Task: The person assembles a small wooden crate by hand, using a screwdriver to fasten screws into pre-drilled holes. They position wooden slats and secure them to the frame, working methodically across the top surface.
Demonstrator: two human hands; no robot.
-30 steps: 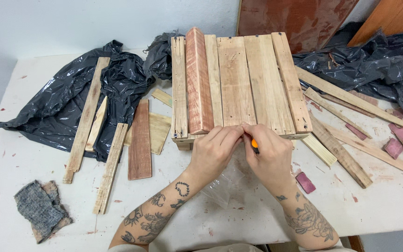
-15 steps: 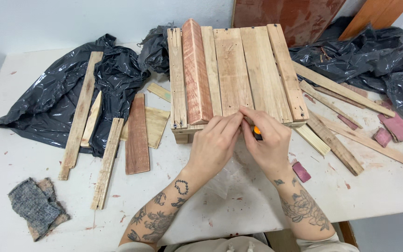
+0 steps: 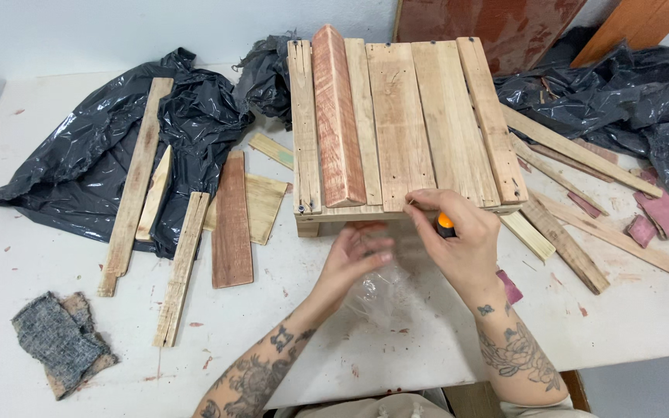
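A slatted wooden pallet panel (image 3: 404,124) lies on the white table (image 3: 56,255), its near edge toward the person; one reddish, ridged board (image 3: 337,116) sits among the pale slats; the right hand (image 3: 458,244) rests at that near edge, thumb and forefinger pinched together on something too small to make out, while the other fingers curl round a tool with an orange handle (image 3: 445,223), mostly hidden in the palm; the left hand (image 3: 354,259) hovers just below the panel's edge, fingers loosely bent and slightly apart, holding nothing, over a scrap of clear plastic (image 3: 381,298) on the table; loose wooden strips (image 3: 183,267) and a reddish plank (image 3: 231,220) lie to the left, partly on a crumpled black plastic bag (image 3: 94,162); more strips (image 3: 574,147) and another black bag (image 3: 621,85) lie to the right; a frayed grey cloth pad (image 3: 60,340) lies near the table's left front corner.
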